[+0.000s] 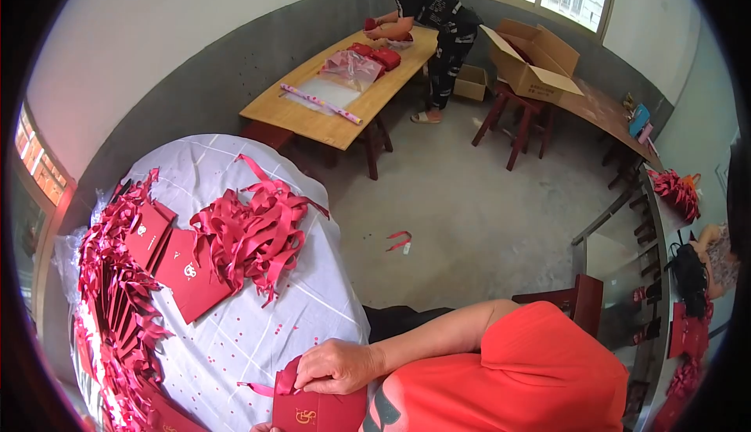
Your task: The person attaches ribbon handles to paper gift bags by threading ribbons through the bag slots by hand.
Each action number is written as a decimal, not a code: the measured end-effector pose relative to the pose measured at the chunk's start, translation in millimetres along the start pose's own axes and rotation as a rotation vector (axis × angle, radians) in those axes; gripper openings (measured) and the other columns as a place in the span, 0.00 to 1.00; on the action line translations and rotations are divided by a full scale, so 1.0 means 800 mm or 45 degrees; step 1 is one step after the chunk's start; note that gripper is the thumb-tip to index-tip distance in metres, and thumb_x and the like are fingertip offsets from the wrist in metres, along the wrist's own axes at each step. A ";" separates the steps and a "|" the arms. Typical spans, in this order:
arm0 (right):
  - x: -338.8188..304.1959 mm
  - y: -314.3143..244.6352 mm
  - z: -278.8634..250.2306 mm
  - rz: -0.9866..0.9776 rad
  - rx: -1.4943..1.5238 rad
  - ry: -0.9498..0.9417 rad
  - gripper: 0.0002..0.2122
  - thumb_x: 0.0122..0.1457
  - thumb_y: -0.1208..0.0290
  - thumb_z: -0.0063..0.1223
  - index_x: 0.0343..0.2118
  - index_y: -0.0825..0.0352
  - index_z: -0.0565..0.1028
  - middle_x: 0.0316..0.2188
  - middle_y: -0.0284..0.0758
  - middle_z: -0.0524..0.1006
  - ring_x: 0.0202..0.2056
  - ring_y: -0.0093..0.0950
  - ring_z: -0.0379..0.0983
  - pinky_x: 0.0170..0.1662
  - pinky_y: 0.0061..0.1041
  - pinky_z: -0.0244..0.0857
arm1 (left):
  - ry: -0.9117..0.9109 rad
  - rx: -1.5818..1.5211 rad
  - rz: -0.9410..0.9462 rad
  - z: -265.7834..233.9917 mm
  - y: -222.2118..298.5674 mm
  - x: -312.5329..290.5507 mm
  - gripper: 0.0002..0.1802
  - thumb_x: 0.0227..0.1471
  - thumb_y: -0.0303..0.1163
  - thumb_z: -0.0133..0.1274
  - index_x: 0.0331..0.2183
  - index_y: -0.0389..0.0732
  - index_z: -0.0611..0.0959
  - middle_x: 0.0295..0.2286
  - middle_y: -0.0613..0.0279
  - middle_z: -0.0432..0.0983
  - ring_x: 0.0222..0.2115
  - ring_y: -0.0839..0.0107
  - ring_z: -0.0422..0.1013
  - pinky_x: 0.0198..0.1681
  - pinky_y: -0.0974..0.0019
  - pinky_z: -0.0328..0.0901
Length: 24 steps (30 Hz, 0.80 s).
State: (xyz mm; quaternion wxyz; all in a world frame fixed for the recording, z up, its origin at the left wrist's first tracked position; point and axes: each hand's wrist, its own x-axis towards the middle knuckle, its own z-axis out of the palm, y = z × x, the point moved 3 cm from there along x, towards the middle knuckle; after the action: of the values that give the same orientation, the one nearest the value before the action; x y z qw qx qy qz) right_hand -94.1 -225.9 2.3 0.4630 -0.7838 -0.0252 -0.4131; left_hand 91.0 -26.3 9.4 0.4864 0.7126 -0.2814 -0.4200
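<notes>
A flat red gift bag (317, 414) with a gold print lies before me at the near edge of the cloth-covered table. My right hand (335, 367) is closed at its top edge, its fingers pinching a red ribbon (262, 389) whose end trails left over the cloth. Only a bit of my left hand (266, 427) shows at the lower rim, gripping the bag's left side. Farther off, more red bags (192, 276) lie beside a loose heap of red ribbons (254, 233).
Many ribboned bags (121, 307) line the table's left side. Red scraps dot the white checked cloth (227, 354). Across the room a person (426, 10) bends over a wooden table (266, 107). An open carton (536, 60) sits on a stool; a ribbon (399, 240) lies on the floor.
</notes>
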 end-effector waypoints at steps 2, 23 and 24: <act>-0.003 0.001 0.001 -0.005 0.000 0.007 0.07 0.52 0.78 0.61 0.35 0.70 0.77 0.30 0.39 0.79 0.33 0.37 0.77 0.37 0.32 0.72 | 0.014 -0.004 -0.002 0.000 -0.001 0.003 0.07 0.61 0.30 0.52 0.36 0.36 0.80 0.15 0.70 0.70 0.14 0.83 0.63 0.18 0.80 0.57; 0.001 0.001 0.000 -0.029 -0.024 -0.057 0.08 0.51 0.79 0.62 0.34 0.69 0.78 0.29 0.38 0.79 0.31 0.36 0.77 0.34 0.30 0.72 | -0.010 -0.049 -0.068 0.008 0.014 -0.004 0.07 0.61 0.29 0.52 0.39 0.36 0.79 0.17 0.68 0.72 0.15 0.82 0.65 0.19 0.79 0.59; 0.002 0.000 0.000 -0.028 -0.016 -0.050 0.08 0.51 0.79 0.62 0.35 0.69 0.78 0.29 0.38 0.79 0.31 0.36 0.77 0.34 0.30 0.72 | -0.010 -0.052 -0.069 0.007 0.013 -0.005 0.07 0.61 0.29 0.52 0.39 0.36 0.79 0.17 0.68 0.72 0.15 0.82 0.65 0.19 0.79 0.59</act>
State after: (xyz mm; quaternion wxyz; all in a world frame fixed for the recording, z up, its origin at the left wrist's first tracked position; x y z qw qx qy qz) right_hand -93.0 -226.2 3.7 0.4530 -0.7943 -0.0404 -0.4029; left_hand 84.1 -29.7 19.5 0.4883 0.7081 -0.2553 -0.4415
